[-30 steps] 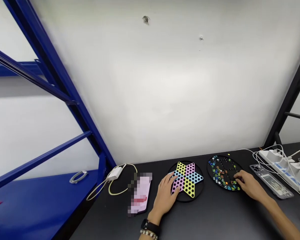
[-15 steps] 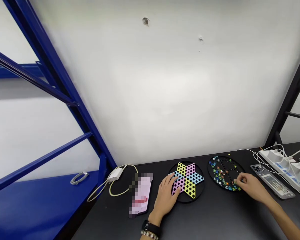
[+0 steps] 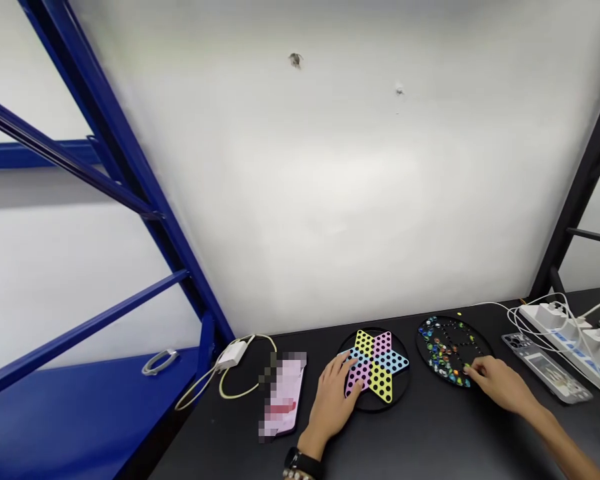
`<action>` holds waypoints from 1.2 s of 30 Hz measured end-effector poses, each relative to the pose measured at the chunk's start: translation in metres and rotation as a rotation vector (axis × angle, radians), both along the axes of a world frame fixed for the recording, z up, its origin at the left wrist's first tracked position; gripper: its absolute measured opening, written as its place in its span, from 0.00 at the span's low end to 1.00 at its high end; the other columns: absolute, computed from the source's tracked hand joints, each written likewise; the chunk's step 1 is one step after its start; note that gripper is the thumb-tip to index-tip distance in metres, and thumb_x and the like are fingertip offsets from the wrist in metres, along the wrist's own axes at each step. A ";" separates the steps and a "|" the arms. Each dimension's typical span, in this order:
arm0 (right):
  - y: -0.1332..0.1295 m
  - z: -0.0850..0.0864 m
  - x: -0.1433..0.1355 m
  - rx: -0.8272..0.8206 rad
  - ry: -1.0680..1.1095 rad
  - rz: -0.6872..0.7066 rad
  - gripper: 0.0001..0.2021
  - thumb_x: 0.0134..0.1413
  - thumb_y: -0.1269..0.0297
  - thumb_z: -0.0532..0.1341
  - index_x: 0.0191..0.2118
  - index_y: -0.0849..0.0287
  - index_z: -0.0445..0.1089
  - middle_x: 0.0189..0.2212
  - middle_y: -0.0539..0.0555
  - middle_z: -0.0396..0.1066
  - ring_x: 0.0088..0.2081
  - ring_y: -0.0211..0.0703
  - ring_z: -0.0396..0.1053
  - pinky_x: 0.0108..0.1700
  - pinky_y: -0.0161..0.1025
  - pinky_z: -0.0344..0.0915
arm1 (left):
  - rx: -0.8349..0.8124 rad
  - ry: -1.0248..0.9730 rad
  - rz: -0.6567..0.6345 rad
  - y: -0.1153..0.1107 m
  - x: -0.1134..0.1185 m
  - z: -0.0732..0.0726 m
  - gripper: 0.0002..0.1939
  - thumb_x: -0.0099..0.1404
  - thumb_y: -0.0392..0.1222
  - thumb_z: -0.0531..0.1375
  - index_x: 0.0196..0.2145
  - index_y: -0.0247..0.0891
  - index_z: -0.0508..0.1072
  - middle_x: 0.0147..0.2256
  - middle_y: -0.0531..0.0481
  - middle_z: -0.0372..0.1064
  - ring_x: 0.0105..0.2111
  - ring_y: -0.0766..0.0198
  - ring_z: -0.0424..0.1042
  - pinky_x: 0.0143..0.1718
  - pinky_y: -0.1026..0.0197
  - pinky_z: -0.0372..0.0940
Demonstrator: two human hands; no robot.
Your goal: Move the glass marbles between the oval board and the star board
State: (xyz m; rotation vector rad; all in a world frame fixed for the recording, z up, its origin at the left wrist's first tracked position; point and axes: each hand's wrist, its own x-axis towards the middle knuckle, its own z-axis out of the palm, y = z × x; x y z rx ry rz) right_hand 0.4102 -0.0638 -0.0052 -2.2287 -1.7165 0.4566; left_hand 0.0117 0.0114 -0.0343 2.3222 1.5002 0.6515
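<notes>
A Chinese checkers board [image 3: 381,381], round and black with a colourful six-pointed star full of holes, lies on the black table. My left hand [image 3: 333,393] rests flat on its left side, fingers stretched and apart, covering part of the star. To the right is a round black tray [image 3: 486,337] with a divided inside. Many coloured glass marbles [image 3: 437,350] are gathered mostly along its left and front. At the tray's front right edge, my right hand [image 3: 503,382] is closed in a pinch, a small green marble [image 3: 467,367] showing at its fingertips.
Left of the board lies a phone [image 3: 286,397], partly blurred, beside a white charger [image 3: 233,355] with a looped cable. Another phone [image 3: 547,369] and a white power strip [image 3: 563,332] with plugs and cords lie on the right. A white wall [image 3: 330,200] stands behind.
My right hand has shifted slightly left along the tray's front edge, and a green marble now shows at its fingertips. My left hand stays on the board. The camera view has tilted slightly.
</notes>
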 end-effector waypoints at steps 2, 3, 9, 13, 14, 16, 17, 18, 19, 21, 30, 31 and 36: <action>0.000 0.000 -0.003 0.009 0.024 0.022 0.18 0.62 0.50 0.52 0.27 0.52 0.70 0.26 0.53 0.74 0.32 0.50 0.72 0.32 0.38 0.57 | 0.002 -0.001 0.002 0.000 0.000 0.001 0.22 0.71 0.50 0.55 0.60 0.48 0.69 0.65 0.48 0.62 0.66 0.48 0.59 0.65 0.40 0.58; 0.000 -0.001 -0.005 0.008 0.038 0.034 0.18 0.62 0.50 0.52 0.28 0.52 0.72 0.26 0.53 0.74 0.32 0.50 0.72 0.32 0.38 0.57 | 0.001 -0.001 0.003 0.000 0.000 0.001 0.22 0.70 0.51 0.55 0.60 0.48 0.69 0.65 0.48 0.62 0.66 0.48 0.59 0.65 0.40 0.58; -0.001 -0.010 -0.012 0.056 0.110 0.077 0.12 0.55 0.51 0.60 0.30 0.52 0.74 0.32 0.53 0.77 0.38 0.50 0.73 0.37 0.38 0.60 | 0.026 -0.011 -0.001 0.000 -0.001 -0.001 0.21 0.71 0.51 0.55 0.60 0.49 0.70 0.64 0.49 0.63 0.65 0.49 0.61 0.65 0.41 0.59; 0.000 -0.013 -0.013 0.118 0.220 0.098 0.10 0.51 0.53 0.63 0.27 0.53 0.73 0.29 0.51 0.74 0.35 0.47 0.70 0.37 0.38 0.59 | 0.031 -0.011 0.008 0.001 -0.001 -0.003 0.22 0.71 0.50 0.56 0.60 0.49 0.69 0.64 0.49 0.63 0.65 0.49 0.61 0.65 0.41 0.60; 0.001 -0.011 -0.013 0.128 0.296 0.099 0.12 0.50 0.52 0.64 0.26 0.54 0.72 0.25 0.50 0.71 0.31 0.45 0.67 0.35 0.38 0.58 | 0.033 -0.012 0.007 0.001 -0.001 -0.004 0.22 0.71 0.50 0.56 0.60 0.49 0.69 0.64 0.49 0.63 0.65 0.49 0.61 0.65 0.41 0.60; 0.003 -0.005 -0.012 0.154 0.569 0.052 0.16 0.50 0.49 0.64 0.24 0.55 0.70 0.19 0.46 0.60 0.24 0.39 0.59 0.29 0.36 0.55 | 0.039 -0.015 0.002 0.001 -0.002 -0.004 0.21 0.71 0.51 0.55 0.60 0.49 0.69 0.64 0.49 0.63 0.65 0.49 0.61 0.65 0.41 0.59; 0.004 -0.001 -0.011 0.173 0.769 0.000 0.17 0.50 0.48 0.65 0.24 0.56 0.68 0.17 0.44 0.55 0.21 0.36 0.54 0.26 0.35 0.52 | 0.043 -0.016 -0.001 0.001 -0.002 -0.004 0.21 0.71 0.51 0.55 0.60 0.49 0.70 0.64 0.49 0.64 0.65 0.49 0.61 0.65 0.41 0.59; 0.006 0.004 -0.011 0.194 0.994 -0.060 0.17 0.50 0.48 0.65 0.25 0.55 0.66 0.18 0.43 0.53 0.20 0.34 0.50 0.23 0.34 0.50 | 0.047 -0.016 -0.004 0.001 -0.002 -0.004 0.21 0.71 0.51 0.56 0.60 0.49 0.70 0.64 0.48 0.64 0.65 0.49 0.61 0.64 0.41 0.60; 0.007 0.007 -0.010 0.214 1.214 -0.122 0.16 0.50 0.49 0.65 0.26 0.55 0.65 0.19 0.43 0.54 0.19 0.33 0.49 0.21 0.33 0.49 | 0.050 -0.016 -0.004 0.001 -0.002 -0.004 0.21 0.71 0.51 0.56 0.59 0.49 0.70 0.64 0.48 0.64 0.64 0.49 0.61 0.64 0.41 0.60; 0.010 0.011 -0.009 0.249 1.531 -0.215 0.12 0.48 0.54 0.64 0.29 0.55 0.65 0.22 0.45 0.59 0.19 0.32 0.50 0.18 0.31 0.49 | 0.049 -0.017 0.002 0.001 -0.002 -0.003 0.21 0.71 0.51 0.56 0.59 0.49 0.70 0.64 0.48 0.64 0.64 0.49 0.61 0.64 0.41 0.60; 0.013 -0.014 -0.027 0.227 0.592 0.043 0.18 0.54 0.46 0.59 0.25 0.56 0.68 0.21 0.48 0.66 0.24 0.40 0.63 0.27 0.36 0.59 | -0.013 -0.013 0.002 -0.001 -0.001 0.001 0.21 0.71 0.51 0.55 0.60 0.48 0.69 0.65 0.48 0.62 0.66 0.49 0.58 0.66 0.40 0.57; 0.012 -0.015 -0.030 0.227 0.433 0.092 0.17 0.56 0.47 0.57 0.26 0.55 0.69 0.24 0.50 0.70 0.28 0.43 0.67 0.31 0.38 0.61 | -0.013 -0.014 0.002 -0.001 -0.001 0.001 0.22 0.71 0.51 0.55 0.60 0.48 0.69 0.65 0.48 0.62 0.66 0.49 0.58 0.66 0.39 0.57; 0.008 -0.019 -0.046 0.203 0.023 0.143 0.09 0.56 0.58 0.57 0.35 0.52 0.72 0.38 0.54 0.78 0.40 0.51 0.75 0.38 0.39 0.62 | -0.013 -0.014 0.009 0.000 -0.002 0.000 0.21 0.71 0.51 0.55 0.60 0.49 0.70 0.65 0.49 0.62 0.66 0.49 0.59 0.66 0.40 0.57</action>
